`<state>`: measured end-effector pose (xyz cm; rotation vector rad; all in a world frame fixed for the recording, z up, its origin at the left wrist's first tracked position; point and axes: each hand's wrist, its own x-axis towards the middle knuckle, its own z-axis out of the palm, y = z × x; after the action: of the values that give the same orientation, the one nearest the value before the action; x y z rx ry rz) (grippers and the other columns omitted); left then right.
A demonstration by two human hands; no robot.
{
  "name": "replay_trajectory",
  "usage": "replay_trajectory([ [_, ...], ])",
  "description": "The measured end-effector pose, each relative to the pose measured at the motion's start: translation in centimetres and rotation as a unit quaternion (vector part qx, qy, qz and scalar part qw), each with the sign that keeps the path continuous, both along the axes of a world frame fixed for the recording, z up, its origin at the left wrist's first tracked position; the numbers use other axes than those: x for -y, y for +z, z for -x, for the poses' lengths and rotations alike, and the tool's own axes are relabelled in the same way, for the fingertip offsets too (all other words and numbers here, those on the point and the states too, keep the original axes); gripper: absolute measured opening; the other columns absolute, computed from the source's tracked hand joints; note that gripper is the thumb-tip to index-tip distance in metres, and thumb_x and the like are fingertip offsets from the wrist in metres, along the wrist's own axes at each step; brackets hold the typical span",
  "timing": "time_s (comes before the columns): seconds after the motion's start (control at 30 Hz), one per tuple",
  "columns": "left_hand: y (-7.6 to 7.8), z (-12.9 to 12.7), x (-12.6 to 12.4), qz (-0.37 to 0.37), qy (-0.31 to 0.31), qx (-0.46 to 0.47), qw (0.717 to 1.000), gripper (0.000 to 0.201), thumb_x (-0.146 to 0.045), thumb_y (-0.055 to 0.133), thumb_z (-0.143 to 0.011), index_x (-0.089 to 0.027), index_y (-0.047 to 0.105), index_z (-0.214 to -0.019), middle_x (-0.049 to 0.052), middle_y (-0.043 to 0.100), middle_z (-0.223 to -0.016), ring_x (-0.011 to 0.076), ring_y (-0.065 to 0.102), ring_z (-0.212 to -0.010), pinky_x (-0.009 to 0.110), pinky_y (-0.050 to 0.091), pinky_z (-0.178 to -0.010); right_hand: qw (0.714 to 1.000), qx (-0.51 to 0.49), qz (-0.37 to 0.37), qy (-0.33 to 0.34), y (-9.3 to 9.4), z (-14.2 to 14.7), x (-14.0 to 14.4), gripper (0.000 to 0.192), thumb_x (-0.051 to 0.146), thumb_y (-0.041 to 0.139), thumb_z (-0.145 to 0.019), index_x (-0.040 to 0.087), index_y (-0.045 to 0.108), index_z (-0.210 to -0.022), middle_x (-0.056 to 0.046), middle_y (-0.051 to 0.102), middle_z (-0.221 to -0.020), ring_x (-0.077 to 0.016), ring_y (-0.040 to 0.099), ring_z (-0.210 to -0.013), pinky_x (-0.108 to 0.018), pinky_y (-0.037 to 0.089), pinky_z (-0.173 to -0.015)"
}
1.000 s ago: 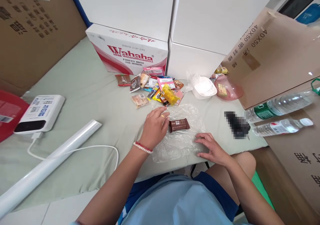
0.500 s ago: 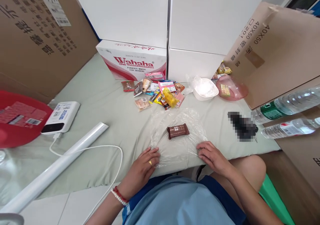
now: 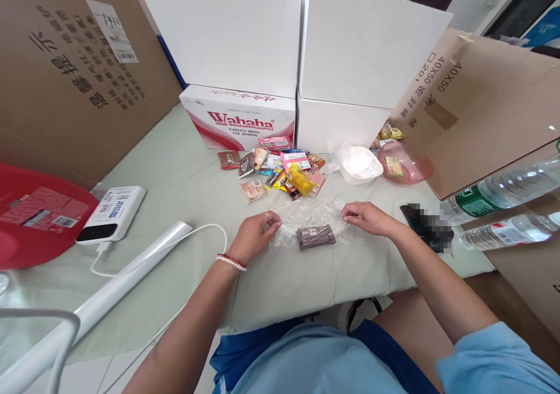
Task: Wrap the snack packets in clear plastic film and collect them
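A light-blue shirt (image 3: 315, 365) and dark-blue shorts (image 3: 385, 353) are showing; a bracelet (image 3: 233, 261) (red strand, white beads) is circling the left wrist (image 3: 240, 249).

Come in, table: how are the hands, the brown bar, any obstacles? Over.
Left hand, right hand: pinching clear crinkled plastic film. Brown rectangular wrapped bar: showing through film. Nearest clutter: colourful snack-packet pile, just beyond.

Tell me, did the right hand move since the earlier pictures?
Yes. The right hand has moved forward, away from the person's body and closer to the white-and-red Wahaha box at the back.
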<state>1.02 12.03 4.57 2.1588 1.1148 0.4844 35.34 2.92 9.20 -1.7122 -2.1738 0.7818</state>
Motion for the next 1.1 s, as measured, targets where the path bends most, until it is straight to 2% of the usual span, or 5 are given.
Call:
replay_trajectory([
  [0.23, -3.3, -1.0, 0.0, -0.132, 0.034, -0.043, 0.99, 0.024, -0.026, 0.057, -0.088, -0.019, 0.072, -0.106, 0.012, 0.07, -0.106, 0.0299, 0.062, -0.106, 0.045, 0.052, -0.094, 0.982, 0.18, -0.024, -0.048, -2.2, 1.5, -4.2, 0.016, 0.014, 0.056, -0.094, 0.019, 0.071, -0.091, -0.008, 0.07, -0.095, -0.0227, 0.061, -0.092, -0.031, 0.046, -0.081],
  [0.4, -1.1, -0.7, 3.8, -0.263, 0.114, 0.019, 0.958, 0.026, -0.017, 0.052, -0.095, -0.023, 0.072, -0.111, 0.012, 0.066, -0.113, 0.0296, 0.055, -0.115, 0.048, 0.046, -0.099, 0.983, 0.158, -0.088, -0.008, -3.3, 4.6, -7.2, 0.025, 0.03, 0.061, -0.1, 0.018, 0.068, -0.12, -0.015, 0.068, -0.12, -0.029, 0.059, -0.11, -0.04, 0.047, -0.096],
  [0.53, 0.0, -2.1, 6.7, -0.305, -0.006, 0.002, 0.952, 0.033, -0.013, 0.054, -0.095, -0.032, 0.072, -0.115, 0.007, 0.069, -0.108, 0.0247, 0.057, -0.107, 0.043, 0.042, -0.092, 0.984, 0.177, -0.015, -0.013, -4.3, 6.3, -9.3, 0.042, 0.035, 0.078, -0.088, 0.018, 0.067, -0.125, -0.012, 0.073, -0.104, -0.0277, 0.063, -0.099, -0.035, 0.047, -0.083],
  [0.67, -1.3, -3.6, 7.4, -0.263, -0.079, -0.053, 0.96, 0.036, -0.014, 0.053, -0.098, -0.031, 0.07, -0.124, 0.007, 0.067, -0.096, 0.024, 0.056, -0.094, 0.041, 0.041, -0.082, 0.992, 0.124, 0.038, 0.011, -3.9, 6.5, -10.3, 0.006, 0.023, 0.073, -0.089, 0.019, 0.072, -0.094, -0.001, 0.069, -0.077, -0.0194, 0.063, -0.08, -0.029, 0.043, -0.074],
  [1.1, -1.5, -4.0, 7.4, -0.185, -0.062, -0.072, 0.978, 0.036, -0.016, 0.051, -0.097, -0.031, 0.074, -0.121, 0.008, 0.061, -0.087, 0.0262, 0.052, -0.088, 0.041, 0.041, -0.073, 0.965, 0.186, -0.09, 0.161, 0.4, 8.1, -0.7, 0.023, 0.021, 0.05, -0.103, 0.025, 0.072, -0.106, -0.003, 0.059, -0.086, -0.0164, 0.048, -0.071, -0.029, 0.025, -0.059],
])
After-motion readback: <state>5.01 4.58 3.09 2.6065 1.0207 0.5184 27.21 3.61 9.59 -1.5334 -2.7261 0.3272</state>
